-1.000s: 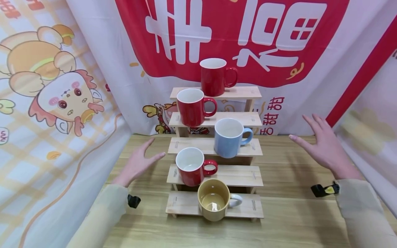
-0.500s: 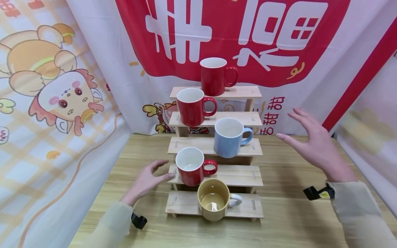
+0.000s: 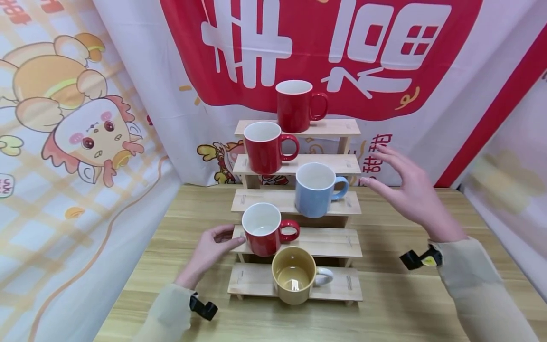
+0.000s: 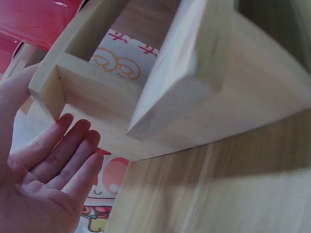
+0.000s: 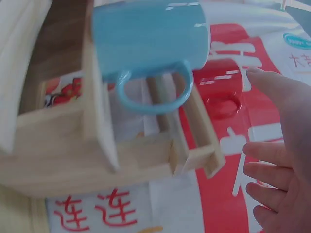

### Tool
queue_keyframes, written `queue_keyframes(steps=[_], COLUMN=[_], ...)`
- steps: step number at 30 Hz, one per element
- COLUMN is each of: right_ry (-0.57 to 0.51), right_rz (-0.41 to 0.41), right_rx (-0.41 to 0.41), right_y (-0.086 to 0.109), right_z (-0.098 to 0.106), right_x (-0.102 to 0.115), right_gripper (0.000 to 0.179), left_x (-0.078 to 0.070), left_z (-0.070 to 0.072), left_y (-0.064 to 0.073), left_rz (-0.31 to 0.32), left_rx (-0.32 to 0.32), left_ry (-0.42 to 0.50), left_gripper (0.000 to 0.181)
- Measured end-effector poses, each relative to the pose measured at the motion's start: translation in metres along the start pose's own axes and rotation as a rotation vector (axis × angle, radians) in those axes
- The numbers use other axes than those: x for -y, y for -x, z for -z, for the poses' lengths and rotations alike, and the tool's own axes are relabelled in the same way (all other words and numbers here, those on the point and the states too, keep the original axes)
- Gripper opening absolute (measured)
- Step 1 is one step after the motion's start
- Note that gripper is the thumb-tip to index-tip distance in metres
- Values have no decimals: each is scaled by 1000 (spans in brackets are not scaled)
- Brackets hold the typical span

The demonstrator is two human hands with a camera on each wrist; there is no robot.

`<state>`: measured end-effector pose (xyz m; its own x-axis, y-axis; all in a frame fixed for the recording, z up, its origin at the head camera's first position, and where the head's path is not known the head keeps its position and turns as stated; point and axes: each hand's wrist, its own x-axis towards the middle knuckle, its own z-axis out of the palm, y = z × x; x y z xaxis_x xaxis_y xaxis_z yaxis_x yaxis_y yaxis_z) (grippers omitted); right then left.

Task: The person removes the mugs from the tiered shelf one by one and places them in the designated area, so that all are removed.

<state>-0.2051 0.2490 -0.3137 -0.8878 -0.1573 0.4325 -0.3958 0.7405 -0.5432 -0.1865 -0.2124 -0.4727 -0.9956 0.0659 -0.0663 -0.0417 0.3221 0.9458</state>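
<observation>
A wooden stepped rack (image 3: 325, 241) carries mugs on each of its steps. My left hand (image 3: 207, 254) is at the left end of the second step from the bottom, thumb by the lower red mug (image 3: 264, 243). In the left wrist view its fingers (image 4: 73, 170) are spread loosely beside the rack's end. My right hand (image 3: 412, 194) hovers to the right of the blue mug (image 3: 314, 199), thumb apart from the fingers, holding nothing. The blue mug's handle (image 5: 155, 104) lies closest to it in the right wrist view.
A red mug (image 3: 292, 113) stands on the top step and another red mug (image 3: 261, 156) one step lower. On the lowest step is a tan mug (image 3: 284, 290) with a white handle. Printed cloth (image 3: 141, 52) walls surround the wooden table (image 3: 397, 294).
My left hand has moved right and toward me, from beside the rack to a step's left end. My right hand has come leftward, closer to the blue mug. The mugs stay put.
</observation>
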Motion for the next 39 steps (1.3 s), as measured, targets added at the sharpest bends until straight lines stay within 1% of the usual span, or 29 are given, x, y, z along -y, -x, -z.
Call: queue_keyframes(steps=[3, 7, 11, 14, 18, 23, 32, 35, 39], right_ry=[-21, -40, -67, -99, -156, -254, -401, -427, -441], right_rz=[38, 75, 102, 95, 18, -96, -206, -261, -297], right_rx=[-11, -13, -11, -18, -8, 39, 88, 115, 136], right_y=[-9, -23, -40, -53, -71, -94, -138, -150, -163], right_z=[1, 4, 8, 10, 11, 10, 6, 4, -1], right_x=[10, 24, 38, 45, 51, 56, 59, 59, 59], right_gripper=[70, 68, 67, 65, 65, 70, 81, 85, 84], left_x=[0, 1, 1, 0, 0, 1, 3, 3, 3], left_z=[-3, -5, -6, -6, -7, -6, -5, -6, -8], left_y=[0, 0, 2, 3, 4, 7, 10, 10, 10], left_rz=[28, 37, 24, 18, 23, 31, 20, 25, 25], left_rx=[-21, -38, -32, -8, 3, -4, -4, -4, -2], left_ry=[40, 66, 77, 88, 100, 108, 125, 132, 137], left_gripper=[68, 64, 65, 69, 73, 72, 72, 72, 71])
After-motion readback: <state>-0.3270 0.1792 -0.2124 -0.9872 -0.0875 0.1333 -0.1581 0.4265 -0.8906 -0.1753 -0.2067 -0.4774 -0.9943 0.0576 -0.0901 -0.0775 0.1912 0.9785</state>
